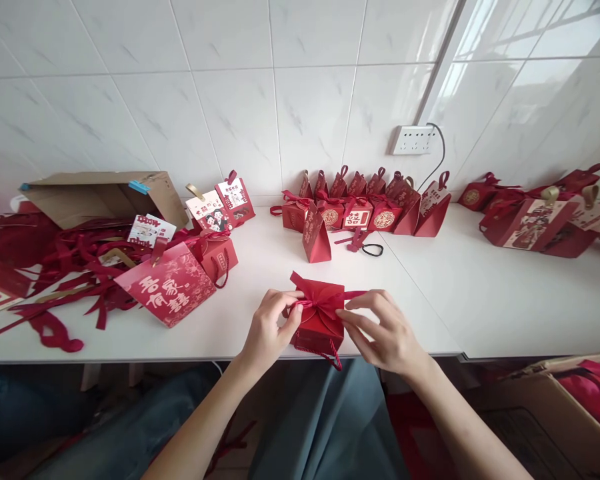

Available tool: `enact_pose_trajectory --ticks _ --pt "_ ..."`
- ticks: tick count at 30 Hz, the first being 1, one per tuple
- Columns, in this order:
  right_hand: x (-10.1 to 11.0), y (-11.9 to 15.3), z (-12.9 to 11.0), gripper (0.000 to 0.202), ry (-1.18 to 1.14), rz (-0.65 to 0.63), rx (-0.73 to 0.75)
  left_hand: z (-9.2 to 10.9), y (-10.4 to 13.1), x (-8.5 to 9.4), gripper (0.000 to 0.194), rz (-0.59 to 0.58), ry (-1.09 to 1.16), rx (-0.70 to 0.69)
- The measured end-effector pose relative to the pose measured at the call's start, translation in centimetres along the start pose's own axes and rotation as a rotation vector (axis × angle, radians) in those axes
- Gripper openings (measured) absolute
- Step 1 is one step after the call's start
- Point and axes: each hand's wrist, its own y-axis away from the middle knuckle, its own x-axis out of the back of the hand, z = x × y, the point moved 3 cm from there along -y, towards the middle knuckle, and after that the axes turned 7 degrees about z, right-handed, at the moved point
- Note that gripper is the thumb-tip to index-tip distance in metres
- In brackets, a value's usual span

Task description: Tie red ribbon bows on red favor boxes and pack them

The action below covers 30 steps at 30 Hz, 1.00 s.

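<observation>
A small red gift box [321, 332] sits near the table's front edge, with a twisted cord handle [325, 355] hanging down its near side. Across its top lies a red ribbon bow [321, 301]. My left hand [275, 320] pinches the bow's left side between thumb and fingertips. On the other side, my right hand [383, 330] has its thumb and fingers closed at the bow's right loop. One ribbon tail shows behind the right fingers, another points up at the box's far left corner. Just beyond stands a red triangular box [317, 235].
Several red boxes [356, 215] line the wall, with a black hair tie [373, 250] before them. More boxes [520, 220] stand right. At left are a ribbon pile [87, 267], a large red box [167, 283] and an open carton [105, 200]. Another person's leg [130, 420] shows below.
</observation>
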Motion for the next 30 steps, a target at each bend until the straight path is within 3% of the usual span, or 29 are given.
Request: enact_pose_trajectory --ticks 2,4,7,14,22,30 --pt "-0.1 -0.1 -0.1 0.014 -0.090 -0.016 -0.329 0.1 0.1 -0.1 0.015 -0.013 0.023 0.041" --pt "-0.7 0.1 -0.3 0.031 -0.167 -0.093 -0.659 0.2 0.0 -0.2 0.015 -0.026 0.061 0.078" --pt "-1.8 0.2 -0.5 0.046 -0.213 -0.204 -0.923 0.4 -0.3 -0.4 0.015 -0.053 0.124 0.135" --pt "-3.2 0.2 0.4 0.050 -0.379 -0.194 -1.001 -0.1 -0.9 -0.4 0.023 -0.141 0.245 0.333" --pt "-3.9 1.0 1.8 0.053 -0.675 -0.161 -1.084 -0.2 -0.9 -0.1 0.041 -0.102 0.265 0.355" --pt "-4.1 1.2 2.2 0.052 -0.715 -0.209 -1.112 0.0 -2.1 0.4 0.029 -0.224 0.291 0.392"
